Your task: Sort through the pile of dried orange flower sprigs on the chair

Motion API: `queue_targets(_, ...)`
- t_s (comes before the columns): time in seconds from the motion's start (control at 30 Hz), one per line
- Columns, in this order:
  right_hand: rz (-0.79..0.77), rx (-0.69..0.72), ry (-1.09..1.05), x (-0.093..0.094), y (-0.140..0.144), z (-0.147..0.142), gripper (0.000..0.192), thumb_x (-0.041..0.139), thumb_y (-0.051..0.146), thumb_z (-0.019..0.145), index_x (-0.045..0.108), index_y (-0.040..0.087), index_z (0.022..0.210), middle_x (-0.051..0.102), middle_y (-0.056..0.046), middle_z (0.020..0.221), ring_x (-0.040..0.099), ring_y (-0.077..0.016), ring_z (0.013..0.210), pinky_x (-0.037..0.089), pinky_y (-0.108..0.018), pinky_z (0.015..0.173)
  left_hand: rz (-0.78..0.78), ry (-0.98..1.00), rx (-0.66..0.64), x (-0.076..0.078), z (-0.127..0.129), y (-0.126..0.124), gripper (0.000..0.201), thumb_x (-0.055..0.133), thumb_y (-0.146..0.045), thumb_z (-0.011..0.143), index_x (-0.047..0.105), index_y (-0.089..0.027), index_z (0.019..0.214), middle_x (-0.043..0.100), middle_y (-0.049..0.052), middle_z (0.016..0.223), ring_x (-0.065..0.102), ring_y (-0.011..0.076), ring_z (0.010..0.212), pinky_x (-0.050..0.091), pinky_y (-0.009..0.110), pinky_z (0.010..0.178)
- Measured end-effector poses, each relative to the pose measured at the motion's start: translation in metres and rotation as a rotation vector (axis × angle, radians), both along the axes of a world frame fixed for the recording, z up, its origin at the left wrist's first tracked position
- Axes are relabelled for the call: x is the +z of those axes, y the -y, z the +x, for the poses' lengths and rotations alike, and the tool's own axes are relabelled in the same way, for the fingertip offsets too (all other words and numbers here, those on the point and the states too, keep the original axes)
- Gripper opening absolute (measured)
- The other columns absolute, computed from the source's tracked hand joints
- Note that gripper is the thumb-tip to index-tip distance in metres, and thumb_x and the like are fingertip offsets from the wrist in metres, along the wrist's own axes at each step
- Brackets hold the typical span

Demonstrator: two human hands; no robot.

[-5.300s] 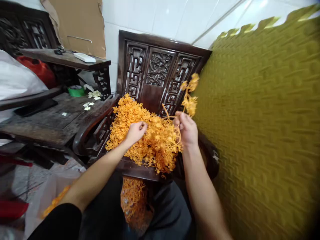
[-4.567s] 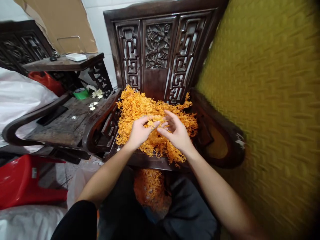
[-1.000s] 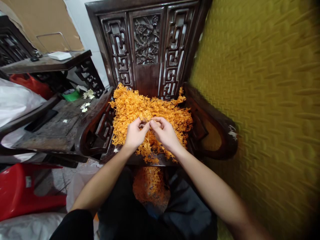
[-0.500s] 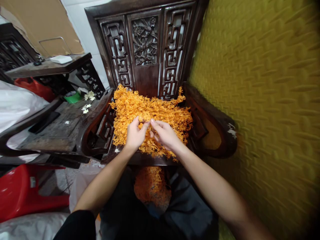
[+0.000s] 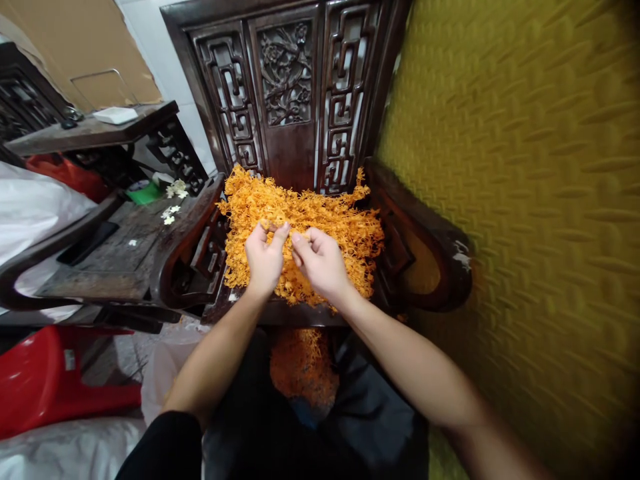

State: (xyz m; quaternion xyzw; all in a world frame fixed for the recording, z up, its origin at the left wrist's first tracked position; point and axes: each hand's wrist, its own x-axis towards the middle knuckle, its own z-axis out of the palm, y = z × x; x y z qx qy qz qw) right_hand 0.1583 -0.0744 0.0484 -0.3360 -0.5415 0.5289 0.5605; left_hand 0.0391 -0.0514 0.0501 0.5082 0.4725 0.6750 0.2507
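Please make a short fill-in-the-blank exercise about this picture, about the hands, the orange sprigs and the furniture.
1. Both hands, the left hand and the right hand, work in a pile of ______ coloured plastic sprigs.
2. The pile lies on the seat of a dark carved ______ chair.
3. At the lower left stands a ______ plastic stool.
4. Small white flowers lie on the wooden table to the ______ of the chair.

Missing words: orange; wooden; red; left
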Motion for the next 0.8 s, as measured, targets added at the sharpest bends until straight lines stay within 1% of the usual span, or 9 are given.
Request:
queue_targets(0.07,0.01,0.001,-0.05,0.001,0.005,0.003,0.042,0.063,0.049,0.094,0.044,0.022,0.068,0.049,0.005,0.052,0.038,-0.0073,0.044,0.029,-0.021,0.044,0.049,0.106,0.127,0.002,-0.013,-0.014,0.027,0.073,-0.041,0.085,0.062,-0.016,0.081,0.067,0.002,0.079,0.06,0.0133,0.074,0.048,0.028,0.076)
queue_targets(0.13,0.003,-0.001,-0.106,0.001,0.008,0.011,0.04,0.064,0.044,0.094,0.043,0.022,0.068,0.05,0.005,0.051,0.041,-0.0074,0.044,0.029,-0.021,0.043,0.067,0.194,0.267,0.003,-0.029,-0.024,0.033,0.07,-0.043,0.087,0.057,-0.017,0.072,0.062,-0.001,0.07,0.057,0.0117,0.067,0.048,0.028,0.076)
queue_targets(0.17,-0.007,0.007,-0.14,0.002,0.009,0.018,0.038,0.064,0.041,0.094,0.043,0.022,0.068,0.052,0.005,0.051,0.041,-0.0072,0.043,0.029,-0.02,0.042,0.065,0.187,0.26,0.004,-0.035,-0.025,0.033,0.072,-0.042,0.086,0.056,-0.017,0.071,0.062,-0.001,0.069,0.057,0.0114,0.067,0.047,0.028,0.076)
queue_targets(0.27,-0.082,0.11,-0.273,0.009,0.004,0.039,0.025,0.063,0.032,0.091,0.046,0.022,0.075,0.062,0.003,0.059,0.032,-0.0046,0.037,0.021,-0.019,0.036,-0.017,0.051,0.036,0.004,-0.038,-0.015,0.028,0.077,-0.039,0.083,0.063,-0.015,0.076,0.067,0.001,0.073,0.062,0.0129,0.072,0.049,0.029,0.078)
queue_targets(0.37,-0.197,0.237,-0.382,0.016,-0.005,0.054,0.007,0.056,0.027,0.088,0.051,0.023,0.091,0.071,0.002,0.072,0.021,-0.0027,0.033,0.012,-0.018,0.033,-0.09,0.062,-0.228,0.006,-0.026,0.005,0.024,0.077,-0.037,0.085,0.068,-0.015,0.082,0.07,0.003,0.077,0.066,0.0145,0.076,0.051,0.03,0.08)
queue_targets(0.47,-0.246,0.252,-0.415,0.016,-0.012,0.061,0.021,0.053,0.021,0.084,0.06,0.018,0.105,0.071,-0.001,0.074,0.022,-0.0022,0.033,0.012,-0.018,0.033,-0.161,0.109,-0.408,0.008,-0.018,0.017,0.024,0.078,-0.036,0.084,0.068,-0.016,0.092,0.07,0.002,0.072,0.068,0.0153,0.069,0.052,0.03,0.074)
queue_targets(0.57,-0.217,0.233,-0.406,0.01,-0.016,0.06,0.022,0.054,0.021,0.078,0.067,0.014,0.094,0.068,-0.001,0.072,0.026,-0.0022,0.032,0.013,-0.02,0.032,-0.242,0.127,-0.562,0.007,-0.018,0.02,0.028,0.077,-0.037,0.085,0.067,-0.017,0.103,0.069,0.0,0.067,0.066,0.0136,0.063,0.051,0.027,0.067)
queue_targets(0.67,-0.19,0.203,-0.345,0.003,-0.017,0.053,0.014,0.057,0.028,0.08,0.064,0.016,0.075,0.054,0.003,0.062,0.027,-0.0027,0.034,0.011,-0.021,0.034,-0.262,0.089,-0.595,0.005,-0.017,0.022,0.026,0.073,-0.041,0.088,0.066,-0.018,0.096,0.067,-0.001,0.063,0.063,0.0118,0.058,0.05,0.025,0.063)
queue_targets(0.8,-0.151,0.108,-0.129,0.001,-0.015,0.042,0.037,0.063,0.053,0.09,0.061,0.019,0.075,0.035,0.008,0.054,0.025,-0.0053,0.04,0.014,-0.022,0.039,-0.293,0.004,-0.565,0.005,-0.012,0.026,0.033,0.074,-0.048,0.085,0.063,-0.017,0.082,0.064,-0.002,0.058,0.059,0.0108,0.053,0.048,0.024,0.059)
